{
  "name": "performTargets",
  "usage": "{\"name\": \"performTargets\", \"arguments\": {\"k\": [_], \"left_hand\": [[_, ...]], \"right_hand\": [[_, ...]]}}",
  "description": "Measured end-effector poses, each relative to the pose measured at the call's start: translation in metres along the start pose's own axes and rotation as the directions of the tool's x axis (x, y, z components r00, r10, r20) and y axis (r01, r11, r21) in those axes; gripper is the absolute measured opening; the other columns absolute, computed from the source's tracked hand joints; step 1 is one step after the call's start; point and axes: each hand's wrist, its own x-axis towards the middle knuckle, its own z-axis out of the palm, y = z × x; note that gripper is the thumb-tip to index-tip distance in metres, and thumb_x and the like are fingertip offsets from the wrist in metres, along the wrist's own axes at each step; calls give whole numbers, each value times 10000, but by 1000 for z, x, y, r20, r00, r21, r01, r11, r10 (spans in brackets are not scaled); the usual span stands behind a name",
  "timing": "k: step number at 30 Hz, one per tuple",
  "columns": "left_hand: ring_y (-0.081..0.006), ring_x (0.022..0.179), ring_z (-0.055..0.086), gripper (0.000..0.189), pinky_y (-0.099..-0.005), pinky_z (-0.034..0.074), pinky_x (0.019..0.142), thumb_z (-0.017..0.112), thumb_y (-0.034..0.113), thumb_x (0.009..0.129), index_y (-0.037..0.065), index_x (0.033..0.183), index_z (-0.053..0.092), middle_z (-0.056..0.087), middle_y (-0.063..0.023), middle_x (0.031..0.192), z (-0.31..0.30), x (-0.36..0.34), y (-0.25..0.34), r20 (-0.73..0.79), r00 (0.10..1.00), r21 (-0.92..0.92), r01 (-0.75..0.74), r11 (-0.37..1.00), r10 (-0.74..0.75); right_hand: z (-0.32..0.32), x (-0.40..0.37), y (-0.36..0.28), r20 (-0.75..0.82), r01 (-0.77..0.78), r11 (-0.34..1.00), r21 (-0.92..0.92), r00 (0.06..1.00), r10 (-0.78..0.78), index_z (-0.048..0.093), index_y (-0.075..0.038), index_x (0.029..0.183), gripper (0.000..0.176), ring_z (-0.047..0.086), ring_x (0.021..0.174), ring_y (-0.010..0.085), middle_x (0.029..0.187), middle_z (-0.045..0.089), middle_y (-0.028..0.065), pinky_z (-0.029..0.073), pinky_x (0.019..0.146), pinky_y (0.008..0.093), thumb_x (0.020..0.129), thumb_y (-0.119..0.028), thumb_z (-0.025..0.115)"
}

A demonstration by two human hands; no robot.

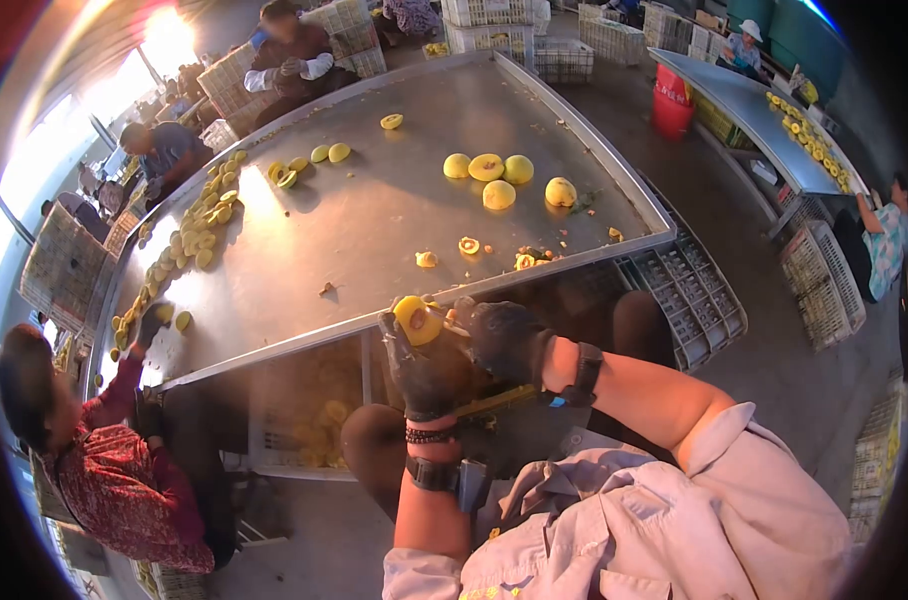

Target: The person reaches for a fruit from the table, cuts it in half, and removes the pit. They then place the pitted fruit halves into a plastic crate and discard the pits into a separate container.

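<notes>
Gripping a yellow cut fruit just beside the near edge of the metal table, the left hand holds it with the reddish-brown centre showing. Against that fruit, the right hand has its gloved fingers curled; I cannot tell what, if anything, they pinch. Small scraps lie along the table's near edge, with a cluster of yellow fruit farther in. A long pile of fruit halves lines the table's left side, where a person in a red patterned top reaches towards it.
</notes>
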Motion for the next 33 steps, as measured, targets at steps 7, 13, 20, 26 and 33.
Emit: {"name": "performTargets", "arguments": {"k": [7,13,20,26,33], "left_hand": [[-271,898,605,509,-331,506,763,652,102,817,-70,1240,426,588,-196,1046,1,6,11,121,992,-274,69,959,-37],[-218,891,580,425,-319,487,799,588,96,882,-72,1237,425,569,-137,999,14,3,14,141,979,-328,184,926,-145],[-225,936,560,327,-340,471,826,409,178,994,-81,1182,475,563,-150,1017,31,-6,-3,71,997,-127,31,991,-22],[-328,874,563,374,-409,471,755,584,204,847,-79,1080,510,572,-199,961,33,-4,7,-8,998,118,-67,991,68],[-338,954,570,330,-401,490,797,465,64,943,-53,1251,459,554,-228,1104,41,-13,-7,-82,946,320,-274,907,315]], "right_hand": [[15,3,4,-44,-77,994,-77,996,74,586,-36,1001,233,644,767,363,825,653,196,517,677,439,814,-171,555],[30,-1,18,-213,15,1000,-14,977,-18,585,-34,995,216,643,779,365,833,650,196,519,668,441,809,-131,539],[26,3,15,6,-118,992,-45,993,119,584,-33,1010,217,640,853,358,883,654,201,516,723,429,839,-145,511],[21,-2,26,92,-14,999,-31,996,17,565,-9,994,239,641,829,351,849,651,198,506,702,414,821,-173,544],[-13,-2,14,253,-22,997,67,967,4,589,11,981,288,603,931,375,914,638,229,482,805,414,722,-113,621]]}}
